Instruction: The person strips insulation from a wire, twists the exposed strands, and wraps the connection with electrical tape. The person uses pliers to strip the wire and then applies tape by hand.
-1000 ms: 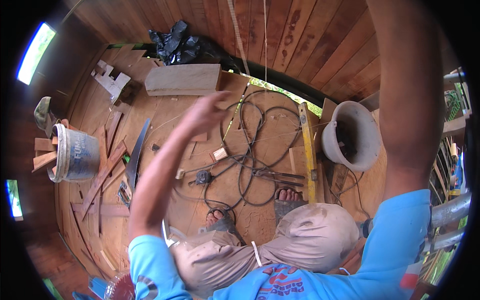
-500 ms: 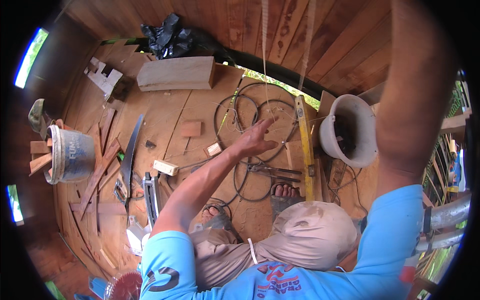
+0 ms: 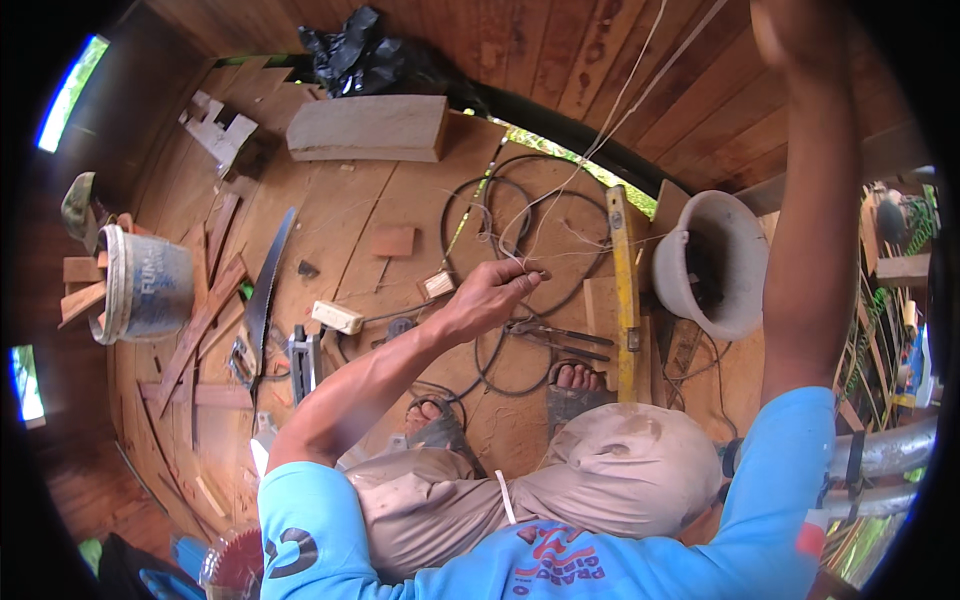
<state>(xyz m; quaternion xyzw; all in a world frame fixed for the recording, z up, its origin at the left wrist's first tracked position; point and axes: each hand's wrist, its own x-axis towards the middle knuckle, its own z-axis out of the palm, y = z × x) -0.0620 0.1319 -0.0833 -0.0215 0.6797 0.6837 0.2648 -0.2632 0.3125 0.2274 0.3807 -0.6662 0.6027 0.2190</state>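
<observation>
My left hand (image 3: 500,292) is closed around a thin pale string (image 3: 598,147) over the middle of the floor. Two strands of it rise from near that hand toward the top edge, and loose loops trail beside the fingers. My right arm is stretched far up; the right hand (image 3: 795,35) reaches the top edge of the view, where its fingers are smeared and partly cut off. Whether it holds the string cannot be made out. Below the left hand lie pliers-like long handles (image 3: 560,335) and a coiled black cable (image 3: 447,215).
A yellow spirit level (image 3: 625,290) lies beside a pale bucket (image 3: 664,265). At left are a handsaw (image 3: 268,285), wood offcuts (image 3: 205,320) and a white bucket (image 3: 150,280) of scraps. A thick timber block (image 3: 368,130) and black plastic bag (image 3: 350,55) lie by the plank wall.
My left hand has gone from open, fingers spread, to closed on the string, slightly lower. The right hand has come into view at the top. The string strands now slant to the right.
</observation>
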